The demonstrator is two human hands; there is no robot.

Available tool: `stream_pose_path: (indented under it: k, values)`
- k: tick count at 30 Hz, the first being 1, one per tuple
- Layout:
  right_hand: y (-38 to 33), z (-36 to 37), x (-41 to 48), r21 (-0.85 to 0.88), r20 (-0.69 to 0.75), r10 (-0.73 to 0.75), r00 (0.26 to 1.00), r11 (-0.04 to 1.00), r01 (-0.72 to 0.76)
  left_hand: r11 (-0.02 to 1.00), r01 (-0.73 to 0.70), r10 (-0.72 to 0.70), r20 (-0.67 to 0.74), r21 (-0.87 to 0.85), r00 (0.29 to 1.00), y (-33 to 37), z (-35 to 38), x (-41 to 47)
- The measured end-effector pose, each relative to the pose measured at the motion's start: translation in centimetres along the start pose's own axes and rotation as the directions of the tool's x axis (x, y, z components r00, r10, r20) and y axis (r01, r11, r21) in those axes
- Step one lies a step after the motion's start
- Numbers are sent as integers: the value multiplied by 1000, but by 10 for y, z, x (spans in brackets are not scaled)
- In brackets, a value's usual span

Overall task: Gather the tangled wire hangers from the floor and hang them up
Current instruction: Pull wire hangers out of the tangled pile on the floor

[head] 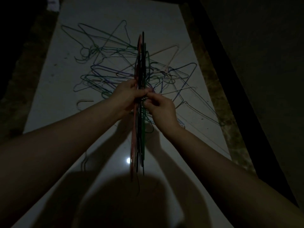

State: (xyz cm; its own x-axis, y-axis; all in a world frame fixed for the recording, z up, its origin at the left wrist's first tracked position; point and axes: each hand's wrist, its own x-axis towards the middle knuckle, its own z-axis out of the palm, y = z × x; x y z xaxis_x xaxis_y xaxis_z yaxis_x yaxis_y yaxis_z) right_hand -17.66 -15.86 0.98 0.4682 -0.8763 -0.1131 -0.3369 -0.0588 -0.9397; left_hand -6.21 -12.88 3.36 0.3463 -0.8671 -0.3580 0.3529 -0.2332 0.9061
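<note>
You're holding the hanger bundle (137, 142) edge-on, long axis pointing away from you. Left hand (125, 96) grip is wrapping its middle, right hand (162, 111) is pinching wires beside it. Remaining tangle (105, 74) is lying on the floor (164, 22) beyond and below.

the person's left forearm (54, 145) and right forearm (230, 162) were bare along all the length that showed, from the lower corners of the frame to the wrists near its centre. the left hand (126, 96) and right hand (162, 111) were bare too, their fingers (155, 96) slim. the wide lens made both arms look thick at the bottom of the frame. the light was low, so finer marks could not be told.
</note>
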Motion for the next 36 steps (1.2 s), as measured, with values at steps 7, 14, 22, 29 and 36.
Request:
stream_pose_path:
  k: [7, 14, 22, 29, 36]
  values:
    - [9, 6, -10, -13, 25, -52, 998, 999, 53, 1000, -5, 5, -67, -1, 998, -6, -18, -4]
    - [60, -1, -21, -90, 15, 83, 996, 993, -81, 999, 4, 2, -123, 45, 992, -4, -45, -13]
    - [99, 18, -35, -162, 64, 189, 980, 971, -177, 999, -9, 16, -174, 38, 985, -2, -72, -28]
    - [102, 46, -18, -255, 190, 216, 958, 953, -164, 998, -24, 35, -217, 56, 976, 0, -96, -36]
    - [112, 67, -9, -416, 263, 211, 941, 905, -87, 998, -40, 52, -275, 51, 960, -4, -112, -40]
